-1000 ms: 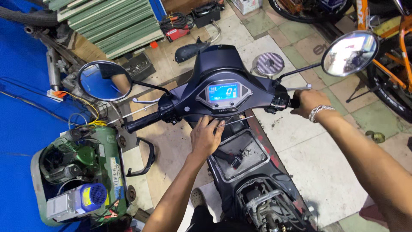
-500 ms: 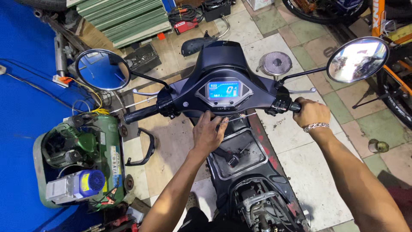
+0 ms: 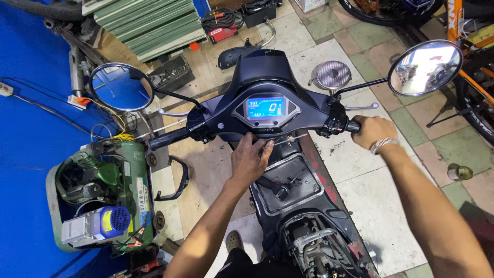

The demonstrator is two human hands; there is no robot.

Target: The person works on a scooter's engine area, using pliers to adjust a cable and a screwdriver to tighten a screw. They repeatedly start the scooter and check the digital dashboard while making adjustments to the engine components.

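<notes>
A dark scooter stands below me, its handlebar head (image 3: 267,85) carrying a lit blue display (image 3: 265,108). My right hand (image 3: 373,131) is wrapped around the right handlebar grip, a bracelet on the wrist. My left hand (image 3: 250,159) rests just under the display, fingertips touching thin wires (image 3: 284,140) near the steering column. The left grip (image 3: 167,138) is free. Round mirrors stand out at the left (image 3: 121,87) and right (image 3: 425,68). The scooter's floor panel (image 3: 288,186) is stripped, with parts exposed.
A green air compressor (image 3: 105,193) with a blue motor sits at the left beside a blue sheet (image 3: 31,154). A black curved panel (image 3: 175,180) lies on the tiled floor. A round metal part (image 3: 332,74), a small tin (image 3: 457,172) and another bike's wheel (image 3: 476,110) are around.
The view has shifted, bringing the handlebar closer. My left hand has edged up toward the wires under the display. My right hand stays on the right grip.
</notes>
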